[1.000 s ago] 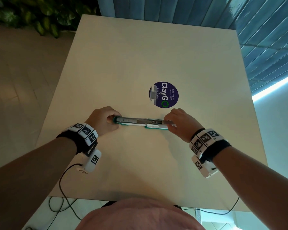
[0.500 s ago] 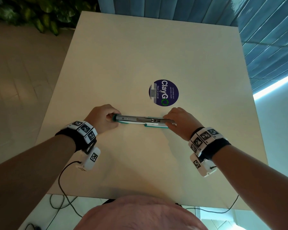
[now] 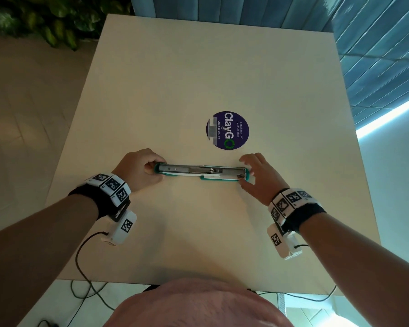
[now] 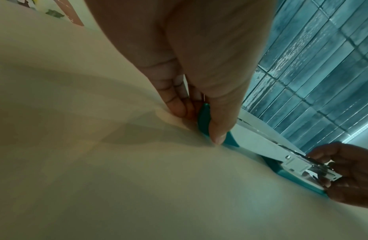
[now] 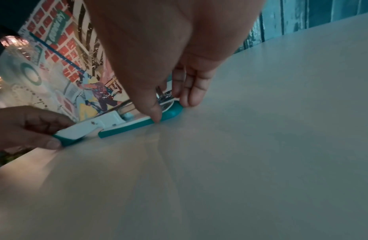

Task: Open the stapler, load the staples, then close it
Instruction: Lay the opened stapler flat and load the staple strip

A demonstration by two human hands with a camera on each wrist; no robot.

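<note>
Both hands steady the opened stapler point(image 3: 201, 172) on the worktop point(image 3: 198, 232): left hand point(image 3: 139, 168) pinching one end, right hand point(image 3: 257, 175) loosely spread; seat staples squarely.

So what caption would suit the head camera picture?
Left hand grips one end of the opened stapler on the table; right hand touches the other.

stapler point(image 3: 200, 172) left end hidden inside left hand point(image 3: 139, 168), staples indiscernible

Cream table point(image 3: 198, 67), opened teal stapler point(image 3: 201, 172) flat on it, round purple sticker point(image 3: 227, 130)
</note>
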